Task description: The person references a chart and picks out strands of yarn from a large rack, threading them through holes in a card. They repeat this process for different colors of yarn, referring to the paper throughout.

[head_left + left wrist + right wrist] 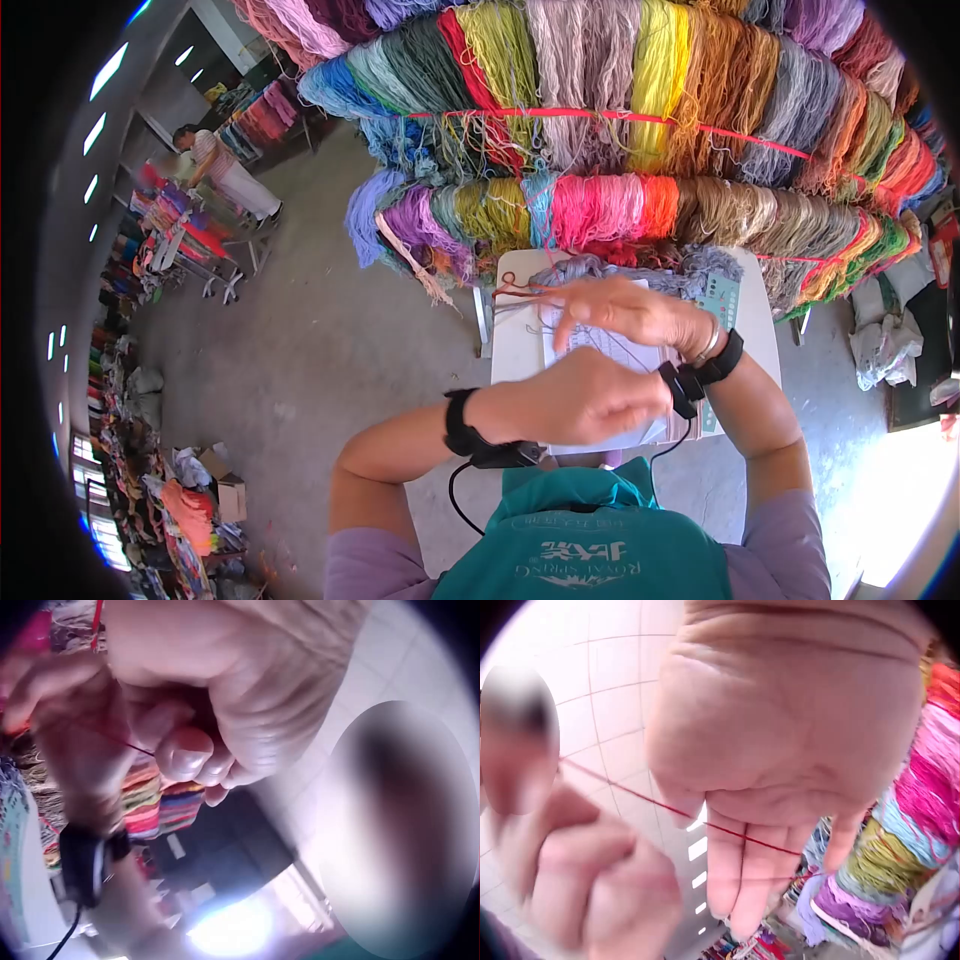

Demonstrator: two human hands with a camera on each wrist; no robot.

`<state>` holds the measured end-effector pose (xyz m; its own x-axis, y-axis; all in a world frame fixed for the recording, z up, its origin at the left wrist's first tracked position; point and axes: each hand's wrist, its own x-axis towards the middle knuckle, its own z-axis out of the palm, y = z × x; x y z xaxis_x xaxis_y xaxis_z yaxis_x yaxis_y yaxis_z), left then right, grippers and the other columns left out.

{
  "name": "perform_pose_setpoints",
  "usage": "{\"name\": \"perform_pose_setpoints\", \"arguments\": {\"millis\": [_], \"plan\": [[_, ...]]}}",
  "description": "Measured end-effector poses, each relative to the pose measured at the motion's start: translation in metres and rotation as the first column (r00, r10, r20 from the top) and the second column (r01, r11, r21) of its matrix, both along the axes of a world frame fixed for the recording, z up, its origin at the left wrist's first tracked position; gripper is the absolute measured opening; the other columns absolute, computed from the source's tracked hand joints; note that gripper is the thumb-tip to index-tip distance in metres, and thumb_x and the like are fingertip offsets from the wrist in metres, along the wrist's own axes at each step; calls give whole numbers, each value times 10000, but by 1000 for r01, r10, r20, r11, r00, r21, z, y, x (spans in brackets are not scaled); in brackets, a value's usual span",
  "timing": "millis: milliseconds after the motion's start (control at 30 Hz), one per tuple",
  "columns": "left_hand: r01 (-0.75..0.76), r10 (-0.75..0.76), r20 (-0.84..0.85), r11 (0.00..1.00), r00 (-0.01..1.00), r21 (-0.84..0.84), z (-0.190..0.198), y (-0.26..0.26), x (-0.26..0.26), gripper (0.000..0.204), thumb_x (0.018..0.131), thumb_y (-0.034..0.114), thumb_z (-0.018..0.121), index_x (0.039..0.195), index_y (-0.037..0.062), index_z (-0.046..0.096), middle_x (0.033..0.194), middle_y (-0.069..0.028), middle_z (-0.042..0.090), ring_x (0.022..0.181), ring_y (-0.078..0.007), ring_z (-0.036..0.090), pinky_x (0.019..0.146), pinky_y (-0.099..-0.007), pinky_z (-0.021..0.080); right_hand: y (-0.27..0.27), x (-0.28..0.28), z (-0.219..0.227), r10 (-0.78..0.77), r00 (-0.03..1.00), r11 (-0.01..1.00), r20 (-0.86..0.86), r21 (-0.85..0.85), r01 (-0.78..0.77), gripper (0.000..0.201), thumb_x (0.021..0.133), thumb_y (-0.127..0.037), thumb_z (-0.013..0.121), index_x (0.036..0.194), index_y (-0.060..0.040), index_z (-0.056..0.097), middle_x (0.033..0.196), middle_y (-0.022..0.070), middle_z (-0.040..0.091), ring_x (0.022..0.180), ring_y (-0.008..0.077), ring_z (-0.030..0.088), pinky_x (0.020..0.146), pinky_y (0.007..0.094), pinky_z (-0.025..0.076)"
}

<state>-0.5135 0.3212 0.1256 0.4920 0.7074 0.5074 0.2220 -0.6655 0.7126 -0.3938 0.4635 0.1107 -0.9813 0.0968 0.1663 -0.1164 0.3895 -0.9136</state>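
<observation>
Pulled up over the table, my left hand (575,395) is curled into a fist and grips a thin dark red thread (136,748) at its fingertips. The thread (656,801) stretches across to my right hand (630,310), which is just beyond the left in the head view. Its palm (780,727) and mostly straight fingers (739,855) show in the right wrist view, with the thread crossing over them. Loose reddish strands (515,288) lie off the right fingertips. Below both hands is a printed sheet (610,348), partly covered by them.
A white table (515,345) holds the sheet, a green card with colour dots (722,292) and grey-blue yarn (600,268). Racks of coloured skeins (600,205) hang just behind it. Another person (215,165) stands far left by more yarn. Plastic bags (885,345) lie at right.
</observation>
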Motion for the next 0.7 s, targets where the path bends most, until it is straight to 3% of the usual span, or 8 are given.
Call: {"name": "perform_pose_setpoints", "arguments": {"millis": [67,167,267,367,433,533,633,700], "plan": [[-16,50,287,993,957,-121,15,9,-20,143,981,130,562,1024,17,640,856,-55,692,560,-103,585,487,-296,443,-11,27,-26,47,980,967,195,-254,4,417,1051,-297,416,1051,30,675,943,167,685,927,273,650,885,391,491],[-132,476,458,787,750,-603,34,16,-61,227,1018,217,502,971,17,600,575,39,448,437,-31,378,401,-214,311,-1,99,-60,-68,980,857,185,-492,152,369,1017,-276,481,867,15,652,761,94,641,696,182,636,681,316,517],[-93,518,460,730,721,-677,-9,45,-71,170,1016,187,521,990,43,607,692,10,536,538,-71,465,472,-215,355,2,223,-84,-549,796,619,254,-517,592,326,914,-295,617,700,-53,574,617,33,530,518,107,452,500,240,373],[-100,544,302,589,783,-802,-38,63,-38,191,1012,233,550,1018,57,624,863,-26,668,603,-83,572,505,-208,383,31,330,-78,-814,509,375,280,-414,829,310,940,-332,606,787,-68,546,632,-1,497,519,84,391,497,226,328],[-63,498,263,546,826,-835,-62,75,-13,204,1003,243,572,1036,53,639,921,-29,686,639,-79,591,523,-205,397,55,395,-69,-779,524,404,344,-364,839,204,978,-310,573,918,-117,601,748,-26,575,628,68,504,570,217,403],[-112,444,175,549,879,-828,-102,90,23,220,987,250,606,1041,45,664,956,-20,700,679,-66,595,540,-202,411,54,380,-41,-927,91,250,365,419,873,271,946,-316,633,1116,-104,634,968,1,641,903,133,596,774,297,480],[-157,386,86,557,919,-816,-133,104,59,216,964,232,646,1012,34,719,894,8,701,669,-32,521,545,-203,397,51,342,-57,-875,337,-95,-348,805,586,427,857,-213,721,1242,-69,604,1209,109,618,1151,253,576,976,380,466],[-128,354,97,561,930,-818,-134,104,84,208,958,220,655,997,33,737,864,16,698,642,-27,478,549,-200,384,27,276,-44,-859,484,304,-168,595,744,615,756,-118,781,1328,-72,558,1380,177,520,1309,327,487,1102,412,387]]}}
